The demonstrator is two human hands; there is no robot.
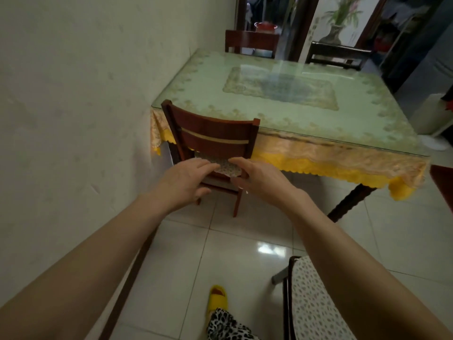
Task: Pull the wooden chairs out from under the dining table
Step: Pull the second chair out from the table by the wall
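A reddish wooden chair (213, 136) is tucked under the near left corner of the dining table (318, 119), which has a glass top over a pale green and yellow cloth. Both my arms stretch toward the chair's back. My left hand (186, 180) and my right hand (257, 177) hover in front of the lower backrest with fingers spread, holding nothing. Whether the fingertips touch the wood is unclear. Two more chairs stand at the table's far side: a red-brown chair (251, 41) and a dark chair (335, 54).
A cream wall (85, 106) runs close along the left of the chair. Another chair with a spotted cushion (311, 307) stands at the bottom right, beside my right arm. The floor is glossy white tile (232, 253). My foot in a yellow slipper (218, 298) is below.
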